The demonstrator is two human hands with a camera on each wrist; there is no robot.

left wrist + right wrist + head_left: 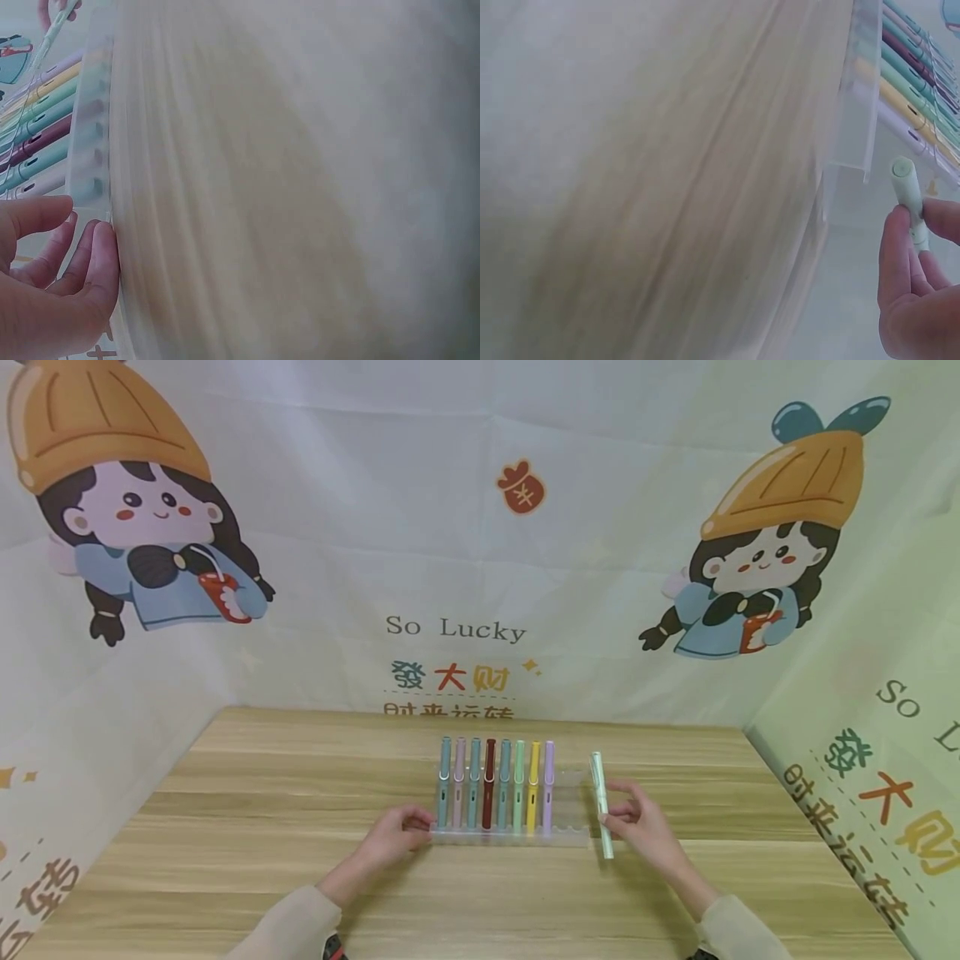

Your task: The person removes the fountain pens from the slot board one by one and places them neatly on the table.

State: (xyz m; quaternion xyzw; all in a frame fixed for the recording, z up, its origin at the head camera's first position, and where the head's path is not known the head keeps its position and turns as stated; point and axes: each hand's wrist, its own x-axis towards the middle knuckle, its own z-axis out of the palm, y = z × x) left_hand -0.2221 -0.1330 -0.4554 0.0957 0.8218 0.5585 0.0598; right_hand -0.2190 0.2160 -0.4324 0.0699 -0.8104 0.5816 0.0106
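A clear pen rack (510, 838) stands on the table with several capped pens upright in its left and middle slots. Among them are a dark red pen (489, 785), a yellow pen (534, 789) and a lilac pen (549, 789) at the row's right end. My left hand (397, 835) holds the rack's left end, thumb and fingertips at its corner in the left wrist view. Just past the rack's right end, my right hand (641, 822) pinches a pale mint pen (906, 184) between thumb and fingers, nearly upright and slightly tilted.
The wooden table (300, 777) extends around the rack on all sides. Behind it hangs a pale printed cloth (337, 527) with cartoon figures and lettering, and more cloth closes off both sides. Notches at the rack's right end hold no pens.
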